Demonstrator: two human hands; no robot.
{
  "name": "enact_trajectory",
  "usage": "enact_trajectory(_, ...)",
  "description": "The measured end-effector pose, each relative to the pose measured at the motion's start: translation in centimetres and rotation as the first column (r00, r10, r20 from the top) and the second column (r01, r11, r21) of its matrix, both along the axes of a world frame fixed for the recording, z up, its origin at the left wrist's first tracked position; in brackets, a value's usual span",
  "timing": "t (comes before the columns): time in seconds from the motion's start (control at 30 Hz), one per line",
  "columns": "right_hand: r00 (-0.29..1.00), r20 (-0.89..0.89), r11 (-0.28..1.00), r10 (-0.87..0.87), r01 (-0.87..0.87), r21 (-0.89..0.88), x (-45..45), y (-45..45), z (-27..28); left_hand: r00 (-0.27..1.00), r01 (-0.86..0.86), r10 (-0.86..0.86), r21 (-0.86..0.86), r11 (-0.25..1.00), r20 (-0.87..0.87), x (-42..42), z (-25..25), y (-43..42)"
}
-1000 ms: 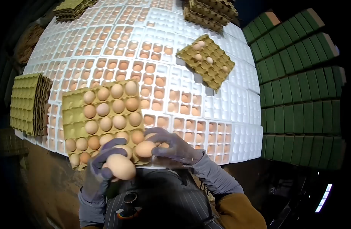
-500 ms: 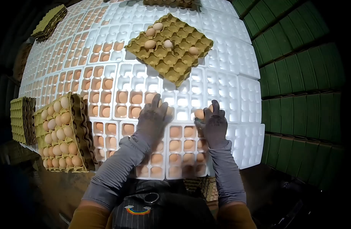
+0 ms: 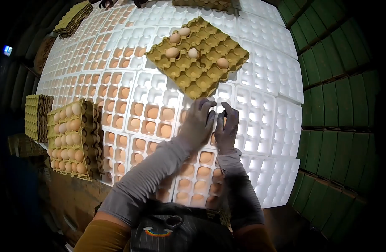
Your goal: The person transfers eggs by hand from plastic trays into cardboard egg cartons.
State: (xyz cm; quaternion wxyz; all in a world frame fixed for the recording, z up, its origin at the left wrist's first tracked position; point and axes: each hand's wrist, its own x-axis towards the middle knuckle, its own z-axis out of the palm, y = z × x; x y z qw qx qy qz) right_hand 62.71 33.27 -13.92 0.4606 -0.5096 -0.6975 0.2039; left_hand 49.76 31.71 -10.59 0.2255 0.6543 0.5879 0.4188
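Observation:
My left hand [image 3: 196, 122], in a grey glove, hangs over a white foam egg tray [image 3: 226, 89] with its fingers curled down; what they hold is hidden. Close beside it, my right hand [image 3: 227, 130], gloved too, has thumb and fingers bent around an egg [image 3: 225, 122], only partly visible. Brown eggs sit in the cells around both hands, including an egg [image 3: 183, 116] by the left hand. Just beyond my fingers, a yellow-brown pulp egg tray [image 3: 192, 78] lies turned cornerwise on the foam trays, bearing several scattered eggs, one of them an egg [image 3: 172, 52] on its left side.
A leaning stack of pulp trays with eggs [image 3: 71, 140] stands at left, beside stacked pulp trays [image 3: 36, 117]. More stacked pulp trays [image 3: 73, 19] are at the far left. Another person's dark-gloved hand [image 3: 139, 3] shows at the top edge. Green stacked panels [image 3: 340, 109] line the right.
Both hands have moved forward and closer together, towards the pulp tray. Eggs now show in foam cells near them. The whole view has shifted slightly.

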Motion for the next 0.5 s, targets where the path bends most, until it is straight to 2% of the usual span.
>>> enact_trajectory(0.03, 0.999, 0.017, 0.996, 0.03, -0.029, -0.082, 0.0, 0.2, -1.0, 0.997, 0.001, 0.002, 0.047, 0.999, -0.072, 0.7, -2.4, 0.3)
enact_trajectory(0.07, 0.983, 0.165, 0.996, 0.082, -0.073, -0.058, 0.5, 0.6, -2.2, 0.988, 0.003, 0.011, 0.094, 0.996, -0.151, 0.9, -4.1, 0.3)
enact_trajectory(0.1, 0.991, 0.092, 0.992, 0.1, -0.092, -0.087, 0.9, 0.5, -2.6, 0.991, 0.034, -0.033, 0.007, 0.999, -0.127, 0.8, -3.8, 0.2)
enact_trajectory(0.13, 0.993, 0.026, 0.986, 0.117, -0.113, -0.12, 1.2, 0.5, -3.0, 0.989, 0.051, -0.037, 0.096, 0.994, -0.144, 0.3, -3.4, -0.3)
enact_trajectory(0.2, 0.99, -0.117, 0.982, 0.073, -0.092, -0.165, 1.9, 1.5, -2.3, 0.996, -0.046, 0.056, 0.136, 0.99, -0.069, -1.4, -1.0, -0.8)
enact_trajectory(0.23, 0.987, -0.145, 0.982, 0.07, -0.093, -0.163, 2.1, 3.0, -0.8, 0.98, -0.198, 0.196, 0.102, 0.975, 0.026, -2.5, -0.8, 0.3)
enact_trajectory(0.3, 0.994, -0.104, 0.991, 0.027, -0.04, -0.127, 1.7, 7.8, 1.9, 0.857, -0.471, 0.454, 0.01, 0.882, 0.242, -4.6, -0.4, 2.7)
enact_trajectory(0.33, 0.996, -0.09, 0.994, 0.0, -0.01, -0.107, 1.6, 11.0, 2.8, 0.676, -0.482, 0.537, -0.249, 0.84, 0.505, -5.6, 0.9, 4.3)
enact_trajectory(0.4, 0.999, 0.052, 0.999, -0.012, 0.01, 0.03, 1.7, 18.5, 2.4, 0.78, -0.371, 0.422, -0.2, 0.907, 0.462, -8.7, -2.7, 6.4)
enact_trajectory(0.43, 0.995, 0.089, 0.999, -0.042, 0.042, 0.008, 1.6, 22.2, 1.2, 0.823, -0.312, 0.358, -0.176, 0.934, 0.44, -10.2, -4.5, 7.5)
enact_trajectory(0.47, 0.989, 0.125, 0.997, -0.078, 0.081, -0.016, 1.7, 25.3, 0.3, 0.543, -0.182, 0.52, -0.512, 0.84, 0.66, -10.0, -3.4, 8.7)
enact_trajectory(0.5, 0.978, 0.201, 0.97, -0.047, 0.092, -0.223, 1.8, 27.6, 0.6, 0.549, -0.164, 0.498, -0.498, 0.852, 0.671, -9.8, -3.4, 9.5)
